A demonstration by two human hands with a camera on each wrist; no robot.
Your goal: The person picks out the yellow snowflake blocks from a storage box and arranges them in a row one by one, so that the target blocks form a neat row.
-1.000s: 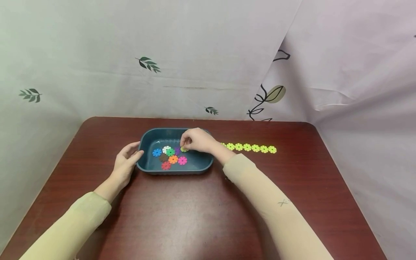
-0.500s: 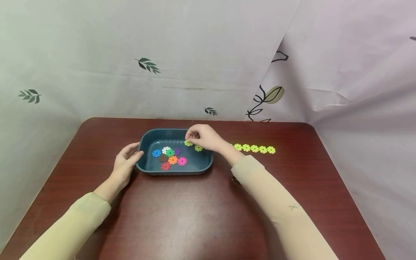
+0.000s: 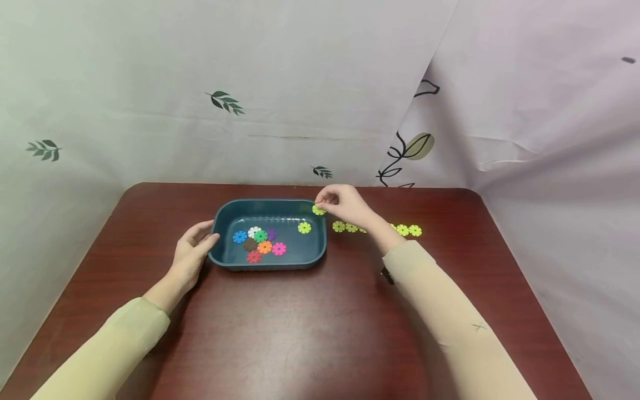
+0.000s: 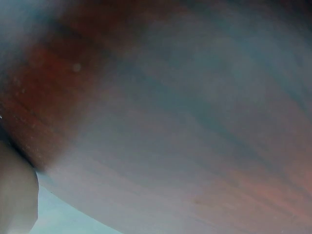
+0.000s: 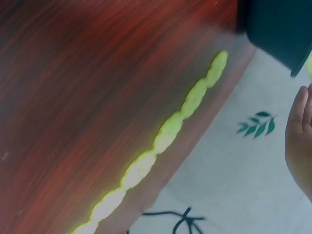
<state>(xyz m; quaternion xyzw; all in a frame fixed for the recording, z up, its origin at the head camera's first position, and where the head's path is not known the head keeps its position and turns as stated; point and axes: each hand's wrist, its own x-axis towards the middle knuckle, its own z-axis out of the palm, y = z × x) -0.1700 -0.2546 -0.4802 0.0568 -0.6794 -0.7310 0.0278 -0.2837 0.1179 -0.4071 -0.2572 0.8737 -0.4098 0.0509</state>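
Observation:
In the head view my left hand (image 3: 191, 253) holds the left end of a dark blue-green plastic tray (image 3: 267, 267), thumb at the rim. My right hand (image 3: 345, 204) pinches a yellow-green notched disc (image 3: 318, 210) at the tray's back right corner. Another yellow-green disc (image 3: 304, 228) lies inside, on the right. Left of it is a loose cluster with a blue disc (image 3: 240, 237), an orange disc (image 3: 264, 247), a pink disc (image 3: 279, 249) and several more. The left wrist view is mostly blurred.
Right of the tray, a row of yellow-green discs (image 3: 339, 226) runs along the reddish-brown table (image 3: 280, 333), partly hidden by my right wrist. It shows as a chain (image 5: 168, 131) in the right wrist view. A pale leaf-printed cloth (image 3: 280, 111) hangs behind.
My right hand has lifted a yellow-green disc and carried it right and back to the tray's corner. This uncovers the other yellow-green disc inside. My left hand stays on the tray.

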